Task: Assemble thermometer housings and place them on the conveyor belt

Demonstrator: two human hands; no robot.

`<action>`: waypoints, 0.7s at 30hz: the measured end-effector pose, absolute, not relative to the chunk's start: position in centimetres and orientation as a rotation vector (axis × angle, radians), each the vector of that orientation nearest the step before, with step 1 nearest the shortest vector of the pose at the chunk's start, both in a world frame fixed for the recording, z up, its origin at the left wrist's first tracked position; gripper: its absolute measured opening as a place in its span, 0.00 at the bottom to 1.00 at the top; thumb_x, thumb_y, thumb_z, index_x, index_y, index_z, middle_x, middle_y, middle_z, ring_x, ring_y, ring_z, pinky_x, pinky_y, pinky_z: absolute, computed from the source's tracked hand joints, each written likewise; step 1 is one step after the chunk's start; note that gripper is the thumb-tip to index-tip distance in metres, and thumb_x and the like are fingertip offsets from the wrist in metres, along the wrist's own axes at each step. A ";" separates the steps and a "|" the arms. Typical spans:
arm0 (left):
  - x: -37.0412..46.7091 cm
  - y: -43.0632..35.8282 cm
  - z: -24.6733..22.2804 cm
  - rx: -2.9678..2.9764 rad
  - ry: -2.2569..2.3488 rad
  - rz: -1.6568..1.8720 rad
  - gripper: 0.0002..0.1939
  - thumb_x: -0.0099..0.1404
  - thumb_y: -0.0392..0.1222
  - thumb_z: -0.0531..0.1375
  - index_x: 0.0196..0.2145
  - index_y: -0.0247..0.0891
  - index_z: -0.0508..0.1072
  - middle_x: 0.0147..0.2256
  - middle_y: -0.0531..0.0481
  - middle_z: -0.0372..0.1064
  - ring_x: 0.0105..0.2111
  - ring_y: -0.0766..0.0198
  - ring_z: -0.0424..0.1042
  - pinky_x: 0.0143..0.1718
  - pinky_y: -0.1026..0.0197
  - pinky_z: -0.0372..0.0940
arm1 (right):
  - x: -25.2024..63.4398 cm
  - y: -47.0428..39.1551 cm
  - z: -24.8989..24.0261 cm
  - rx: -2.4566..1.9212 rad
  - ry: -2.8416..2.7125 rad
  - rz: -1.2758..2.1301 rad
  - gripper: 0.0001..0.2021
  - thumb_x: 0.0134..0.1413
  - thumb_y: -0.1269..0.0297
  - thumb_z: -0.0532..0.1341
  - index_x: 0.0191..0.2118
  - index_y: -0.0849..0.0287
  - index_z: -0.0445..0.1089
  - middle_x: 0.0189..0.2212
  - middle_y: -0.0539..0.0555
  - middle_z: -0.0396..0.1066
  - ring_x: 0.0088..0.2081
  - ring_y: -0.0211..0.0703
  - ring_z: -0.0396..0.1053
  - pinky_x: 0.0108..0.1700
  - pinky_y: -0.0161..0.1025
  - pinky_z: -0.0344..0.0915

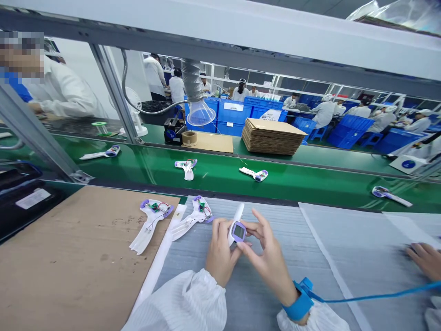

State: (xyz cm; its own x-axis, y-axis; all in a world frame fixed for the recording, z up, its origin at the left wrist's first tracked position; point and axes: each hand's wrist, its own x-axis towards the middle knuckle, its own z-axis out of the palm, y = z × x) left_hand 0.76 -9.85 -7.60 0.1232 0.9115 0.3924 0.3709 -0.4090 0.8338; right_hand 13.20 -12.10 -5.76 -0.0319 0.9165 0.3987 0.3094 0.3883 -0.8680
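Device of hard plastic sat between both hands near the middle of the frame, its white body pointing upward, a lilac rim with rounded corners framing a flat grey screen. Left hand curled its fingers round the white body from the left, holding it. Right hand held the screen end in a light pinch between thumb and fingers, one finger raised off it. Round the right wrist went a smooth blue band, its blue cord running to the right edge; the white sleeve at lower centre was thin, fine-striped and puckered.

Beneath lay a pale, faintly ribbed sheet. Left of the hands were two open shells: one Y-shaped and nearer the device, the other on brown, matt, stained cardboard at lower left. Both were white with lilac ends, a green board and thin wires. Across the middle ran a glossy green belt carrying four more white-and-lilac parts.

Behind it, a square-edged stack of cardboard rose right of a clear, flared funnel. A co-worker's hand showed at the right edge.
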 end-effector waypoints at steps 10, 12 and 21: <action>0.5 -9.8 -7.7 1.885 1.185 1.311 0.11 0.60 0.40 0.57 0.42 0.39 0.63 0.40 0.46 0.58 0.42 0.57 0.63 0.42 0.56 0.61 | 12.2 -12.6 -6.1 -1.206 -1.561 0.614 0.30 0.52 0.69 0.59 0.60 0.53 0.48 0.47 0.56 0.68 0.46 0.48 0.69 0.45 0.44 0.69; 0.5 -9.9 -7.7 1.897 1.178 1.331 0.11 0.61 0.40 0.56 0.42 0.39 0.63 0.40 0.46 0.58 0.43 0.57 0.63 0.43 0.56 0.61 | 11.9 -12.7 -6.2 -1.234 -1.558 0.598 0.29 0.52 0.69 0.59 0.59 0.53 0.49 0.47 0.56 0.68 0.48 0.48 0.68 0.47 0.44 0.68; -0.4 -9.9 -6.4 2.011 1.001 1.324 0.07 0.62 0.36 0.54 0.39 0.40 0.66 0.35 0.48 0.65 0.36 0.60 0.65 0.38 0.60 0.60 | 15.4 -11.7 -4.4 -1.167 -2.001 0.261 0.27 0.50 0.60 0.63 0.56 0.53 0.56 0.49 0.57 0.65 0.54 0.55 0.57 0.54 0.56 0.55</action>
